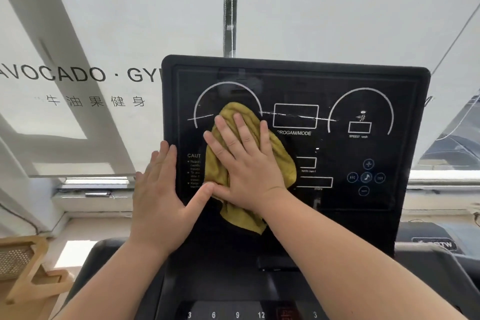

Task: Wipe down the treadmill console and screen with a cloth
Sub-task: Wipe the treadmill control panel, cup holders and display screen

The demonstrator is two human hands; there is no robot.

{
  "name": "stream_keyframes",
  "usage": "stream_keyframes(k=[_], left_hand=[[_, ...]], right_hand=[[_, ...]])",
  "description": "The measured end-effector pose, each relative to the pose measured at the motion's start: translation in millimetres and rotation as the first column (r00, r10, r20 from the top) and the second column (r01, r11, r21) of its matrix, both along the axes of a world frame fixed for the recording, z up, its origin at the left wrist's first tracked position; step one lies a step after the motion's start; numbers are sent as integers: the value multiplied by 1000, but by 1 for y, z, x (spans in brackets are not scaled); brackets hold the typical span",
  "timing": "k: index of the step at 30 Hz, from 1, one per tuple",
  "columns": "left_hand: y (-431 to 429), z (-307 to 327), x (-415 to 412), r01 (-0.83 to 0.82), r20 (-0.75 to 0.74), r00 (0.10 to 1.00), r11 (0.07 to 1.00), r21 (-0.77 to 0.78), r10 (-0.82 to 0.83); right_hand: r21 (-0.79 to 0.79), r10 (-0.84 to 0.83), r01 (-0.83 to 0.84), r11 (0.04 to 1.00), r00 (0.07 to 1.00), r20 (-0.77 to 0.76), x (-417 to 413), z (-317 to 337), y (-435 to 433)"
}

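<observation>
The treadmill's black screen panel (337, 86) stands upright in front of me, with white dial arcs and a PROGAM/MODE box printed on it. A mustard-yellow cloth (220, 169) is spread on the panel's left half. My right hand (249, 163) lies flat on the cloth with straight fingers, pressing it against the screen. My left hand (163, 197) rests flat on the panel's left edge, its thumb reaching toward the cloth. The lower console (233, 293) with speed numbers runs along the bottom of the view.
A white window blind (104, 21) with gym lettering hangs behind the panel. A wooden rack (28, 267) stands at the lower left. Another machine (436, 244) is at the right. A round button cluster (366, 177) sits on the panel's right side.
</observation>
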State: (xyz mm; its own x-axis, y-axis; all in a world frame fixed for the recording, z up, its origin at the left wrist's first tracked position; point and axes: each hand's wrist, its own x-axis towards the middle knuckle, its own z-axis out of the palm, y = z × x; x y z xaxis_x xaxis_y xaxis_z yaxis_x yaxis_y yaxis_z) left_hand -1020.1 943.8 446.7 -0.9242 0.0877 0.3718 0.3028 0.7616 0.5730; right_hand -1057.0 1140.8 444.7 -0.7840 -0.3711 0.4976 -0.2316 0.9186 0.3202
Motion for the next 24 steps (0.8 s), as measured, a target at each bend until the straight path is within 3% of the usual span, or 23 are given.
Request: stream_keyframes(k=[4,11,15,18,21,24], left_hand=[[35,-6,19,-47,-62,997,985,-167,37],[80,-50,68,64,90,995,936,-345,-35],[85,-54,73,52,159,987,918,-393,12],[84,-50,73,50,206,978,939,-339,23],[79,-46,73,50,219,976,960,-274,11],[77,-47,73,25,203,978,953,-303,39]], right_hand=[[108,98,-100,989,995,20,23,-26,43],[287,210,-218,933,976,60,23,-9,113],[185,98,-82,979,992,-83,-1,49,134],[101,35,-25,995,995,-98,-17,81,136],[54,10,-5,999,995,-101,-18,78,126],[98,59,-52,994,996,-64,-7,56,117]])
